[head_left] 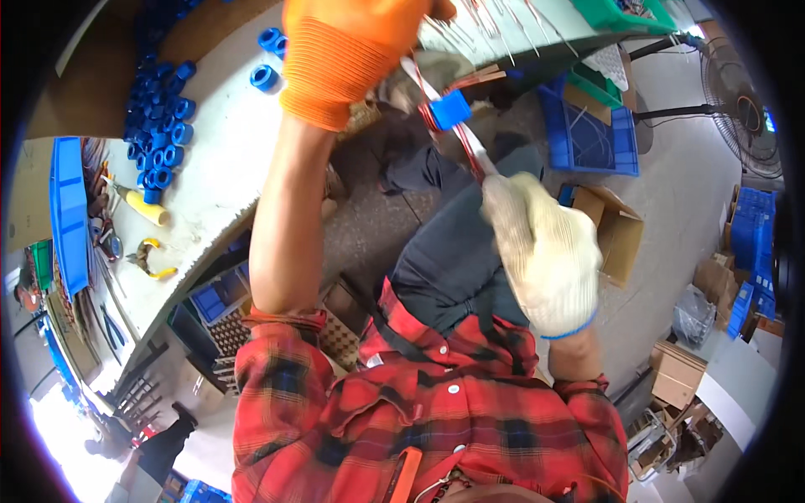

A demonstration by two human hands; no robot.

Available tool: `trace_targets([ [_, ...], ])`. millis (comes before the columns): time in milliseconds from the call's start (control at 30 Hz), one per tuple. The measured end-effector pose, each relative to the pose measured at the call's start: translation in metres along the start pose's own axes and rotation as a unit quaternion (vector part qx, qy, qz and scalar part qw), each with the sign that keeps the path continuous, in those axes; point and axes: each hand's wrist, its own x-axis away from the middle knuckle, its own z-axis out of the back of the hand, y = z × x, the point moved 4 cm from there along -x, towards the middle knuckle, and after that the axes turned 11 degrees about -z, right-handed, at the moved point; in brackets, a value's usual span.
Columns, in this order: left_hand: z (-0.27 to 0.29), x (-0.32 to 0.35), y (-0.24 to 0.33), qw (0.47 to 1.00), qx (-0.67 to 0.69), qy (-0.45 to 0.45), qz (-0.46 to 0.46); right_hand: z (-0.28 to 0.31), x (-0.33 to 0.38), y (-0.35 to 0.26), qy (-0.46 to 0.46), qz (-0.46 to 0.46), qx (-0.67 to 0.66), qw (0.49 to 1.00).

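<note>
My left hand (352, 50), in an orange glove, is closed around the far end of a bundle of thin metal strips (457, 134) with red wire along it. My right hand (545, 251), in a white knit glove, grips the near end of the same bundle. A small blue square spool (450, 109) sits on the bundle between the two hands. The bundle slants over my lap, off the edge of the white workbench (226, 168).
Several blue round spools (159, 126) lie on the bench at left, with a yellow-handled tool (142, 205) and yellow pliers (151, 256). Blue bins (587, 134), cardboard boxes (616, 230) and a floor fan (742, 109) stand on the right. More metal strips (495, 25) lie on the bench top.
</note>
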Motion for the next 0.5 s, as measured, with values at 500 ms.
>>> trace_targets([
  [500, 0.041, 0.081, 0.003, 0.966, 0.089, 0.047, -0.237, -0.002, 0.012, 0.072, 0.076, -0.106, -0.164, 0.978],
])
